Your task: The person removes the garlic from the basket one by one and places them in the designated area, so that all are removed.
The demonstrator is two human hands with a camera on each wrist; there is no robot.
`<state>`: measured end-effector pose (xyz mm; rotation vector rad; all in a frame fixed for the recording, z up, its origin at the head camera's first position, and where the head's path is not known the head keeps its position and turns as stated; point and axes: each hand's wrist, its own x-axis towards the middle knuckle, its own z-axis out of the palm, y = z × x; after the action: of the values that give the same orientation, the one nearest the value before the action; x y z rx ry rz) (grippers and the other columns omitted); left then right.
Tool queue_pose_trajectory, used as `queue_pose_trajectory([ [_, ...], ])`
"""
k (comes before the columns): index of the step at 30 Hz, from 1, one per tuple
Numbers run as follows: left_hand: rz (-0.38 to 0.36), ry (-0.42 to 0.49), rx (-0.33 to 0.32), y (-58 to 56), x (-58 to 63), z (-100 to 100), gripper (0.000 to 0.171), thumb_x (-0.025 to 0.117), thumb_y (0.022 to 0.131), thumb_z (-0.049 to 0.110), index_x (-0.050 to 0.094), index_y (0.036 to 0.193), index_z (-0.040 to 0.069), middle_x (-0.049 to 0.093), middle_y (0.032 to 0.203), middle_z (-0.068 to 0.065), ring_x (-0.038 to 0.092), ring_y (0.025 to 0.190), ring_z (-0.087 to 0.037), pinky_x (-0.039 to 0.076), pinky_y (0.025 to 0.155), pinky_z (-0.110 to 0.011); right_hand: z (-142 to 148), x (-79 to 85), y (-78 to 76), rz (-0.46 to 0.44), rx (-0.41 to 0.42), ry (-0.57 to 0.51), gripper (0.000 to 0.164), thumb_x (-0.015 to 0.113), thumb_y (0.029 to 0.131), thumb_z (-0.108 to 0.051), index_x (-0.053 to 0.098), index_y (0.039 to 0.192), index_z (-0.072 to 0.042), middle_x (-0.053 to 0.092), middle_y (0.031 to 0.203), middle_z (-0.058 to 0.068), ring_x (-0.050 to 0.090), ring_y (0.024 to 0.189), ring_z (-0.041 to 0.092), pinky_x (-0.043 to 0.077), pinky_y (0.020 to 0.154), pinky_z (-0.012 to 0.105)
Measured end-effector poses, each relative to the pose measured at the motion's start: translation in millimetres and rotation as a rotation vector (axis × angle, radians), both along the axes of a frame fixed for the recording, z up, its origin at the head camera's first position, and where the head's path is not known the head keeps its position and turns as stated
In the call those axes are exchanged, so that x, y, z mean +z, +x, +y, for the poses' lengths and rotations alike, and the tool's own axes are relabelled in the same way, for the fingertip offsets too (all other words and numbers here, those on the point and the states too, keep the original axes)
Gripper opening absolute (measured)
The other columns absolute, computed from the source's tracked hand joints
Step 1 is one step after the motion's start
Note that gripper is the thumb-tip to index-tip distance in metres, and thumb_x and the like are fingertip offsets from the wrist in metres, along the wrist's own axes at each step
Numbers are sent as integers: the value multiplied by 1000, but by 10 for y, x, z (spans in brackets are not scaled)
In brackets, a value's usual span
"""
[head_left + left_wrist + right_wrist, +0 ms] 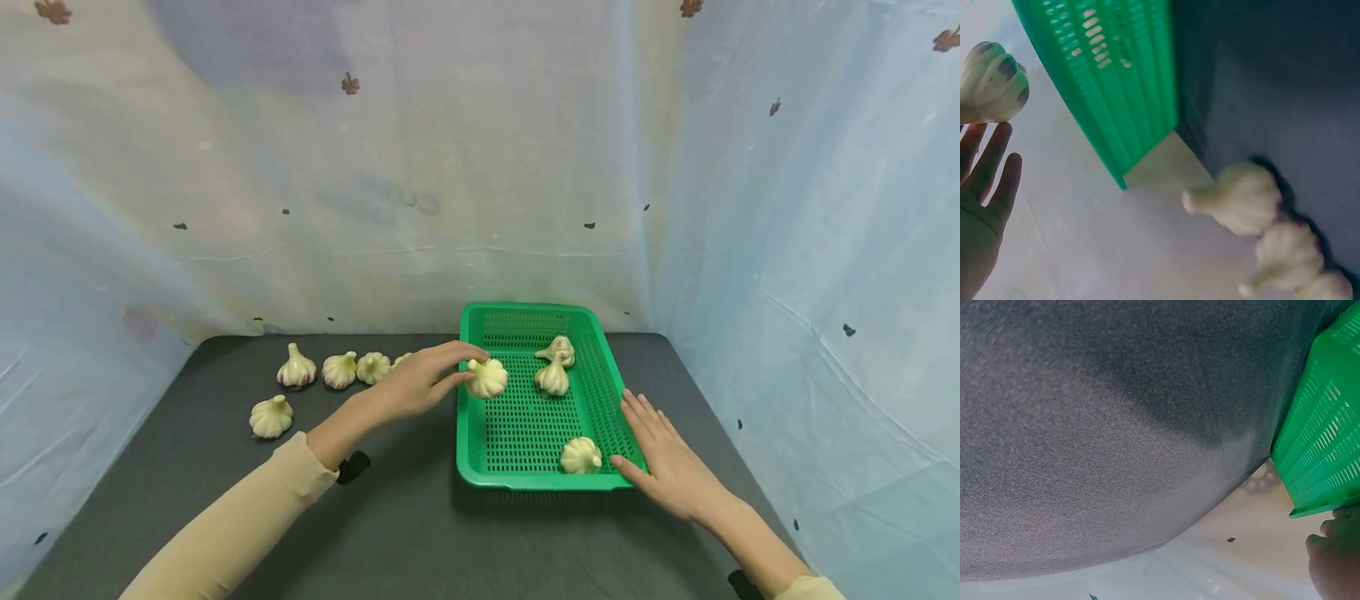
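Note:
A garlic bulb (488, 379) is pinched between the thumb and fingers of my left hand (420, 379), held above the left rim of a green plastic basket (471, 433). The same bulb (994, 84) shows at the left edge of the left wrist view, over the fingers. My right hand (671, 462) rests on the basket's right rim near the front corner, fingers straight. Inside the basket lie two bulbs (552, 379) close together toward the back and one bulb (581, 456) at the front right. In the right wrist view, part of the right hand (1338, 556) touches the rim.
Left of the basket, several garlic bulbs (340, 370) stand in a row along the back of the dark table (405, 533); the left forearm partly hides one. Another bulb (272, 417) sits nearer the front. Pale plastic sheeting (480, 167) surrounds the table at the back and sides.

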<state>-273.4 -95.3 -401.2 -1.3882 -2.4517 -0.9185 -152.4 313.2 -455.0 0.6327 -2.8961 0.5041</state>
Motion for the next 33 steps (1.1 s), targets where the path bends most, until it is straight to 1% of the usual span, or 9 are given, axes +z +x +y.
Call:
queue_pose_trajectory([
  [5,30,-26,22,31,32,-228,36,66,104,15,64,139,13,64,139,-1,65,122,-18,58,91,-38,6,-2,-10,-3,2,2,83,62,105,-40,22,164,1,19,171,20,15,157,43,12,128,53],
  [9,50,-41,48,50,50,-399,36,68,103,15,64,138,13,64,139,0,68,108,-14,58,81,-32,9,3,-12,4,7,6,83,61,105,-42,23,164,1,19,171,20,16,157,43,11,128,52],
  [13,54,-69,72,67,64,-569,37,69,102,16,64,139,14,64,139,0,68,100,-11,57,78,-30,10,-4,-14,4,6,8,83,62,105,-42,23,164,1,19,171,20,17,157,43,11,129,52],
  [17,52,-106,105,94,58,-750,37,69,102,17,64,139,15,64,139,0,69,103,-10,58,80,-34,16,-8,-18,-2,5,5,83,61,105,-42,22,164,1,19,171,21,16,157,44,7,130,47],
  [21,81,-133,146,124,37,-958,38,71,100,15,65,138,13,65,138,-1,69,102,-12,58,82,-41,15,-4,-19,-3,4,7,83,61,105,-42,21,164,1,18,171,20,15,157,44,3,130,43],
  [24,90,-156,175,149,23,-1118,38,72,99,13,65,137,10,66,138,-3,69,100,-13,58,80,-39,11,-7,-14,-5,-1,9,83,61,105,-42,21,164,1,18,171,20,15,157,43,3,130,43],
  [26,77,-181,203,164,6,-1227,38,72,100,14,66,137,10,65,138,-4,70,102,-16,58,77,-35,8,-7,-11,-4,-2,10,83,61,105,-42,22,164,1,18,171,20,15,157,43,5,130,46],
  [29,55,-228,255,191,-35,-1387,37,71,101,16,66,137,11,65,139,-6,69,113,-23,58,79,-36,3,-6,-9,-3,-4,11,83,61,105,-42,22,164,2,18,171,20,15,157,43,8,129,49],
  [33,20,-289,310,207,-130,-1592,34,68,103,19,66,137,14,66,138,-7,70,111,-24,58,80,-40,0,-7,-11,-4,-1,13,83,60,105,-42,21,164,2,18,171,20,14,157,43,0,130,38],
])
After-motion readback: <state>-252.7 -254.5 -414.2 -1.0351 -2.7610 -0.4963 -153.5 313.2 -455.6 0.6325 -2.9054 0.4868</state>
